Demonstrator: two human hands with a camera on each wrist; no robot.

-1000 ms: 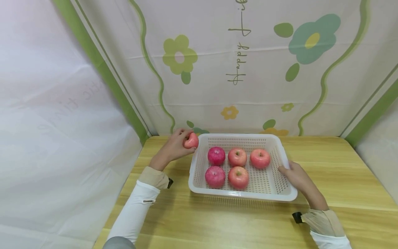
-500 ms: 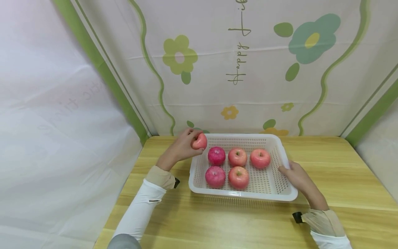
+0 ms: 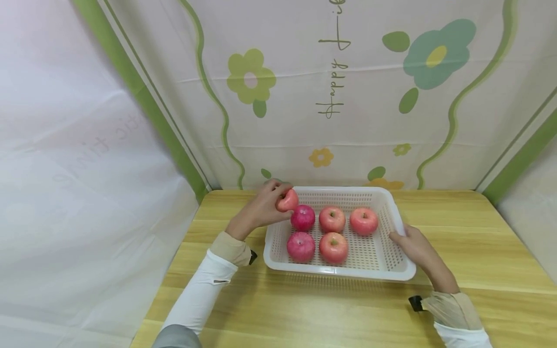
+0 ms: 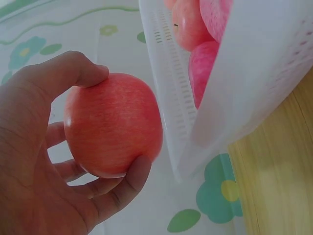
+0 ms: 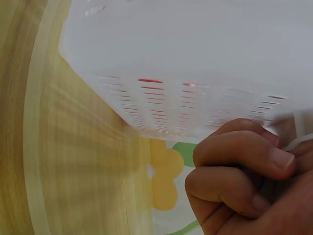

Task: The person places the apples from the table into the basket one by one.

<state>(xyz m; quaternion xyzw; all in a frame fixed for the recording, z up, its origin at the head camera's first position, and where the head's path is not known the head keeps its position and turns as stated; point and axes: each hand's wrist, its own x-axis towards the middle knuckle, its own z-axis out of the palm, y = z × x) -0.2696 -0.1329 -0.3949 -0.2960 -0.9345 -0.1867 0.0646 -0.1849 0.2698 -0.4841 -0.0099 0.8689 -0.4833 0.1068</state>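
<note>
My left hand [image 3: 265, 204] grips a pinkish-red apple [image 3: 288, 200] over the far left corner of a white plastic basket [image 3: 335, 272]. In the left wrist view, thumb and fingers curl round that apple [image 4: 115, 122], close beside the basket wall [image 4: 244, 83]. On the basket's right side, my right hand [image 3: 415, 247] holds the rim with the thumb on top. Its curled fingers [image 5: 230, 152] show under the rim in the right wrist view. Inside lie two magenta apples, one behind [image 3: 303, 218] and one in front [image 3: 301, 247], and three lighter red apples [image 3: 333, 248].
The basket, with slotted walls, is on a wood-grain table [image 3: 304, 314]. A white curtain [image 3: 296, 121] with printed flowers hangs behind the table, and another white sheet [image 3: 95, 193] runs down the left side.
My left hand has carried its apple rightward, from outside the basket's left rim to over its far left corner. The right hand and basket have stayed put.
</note>
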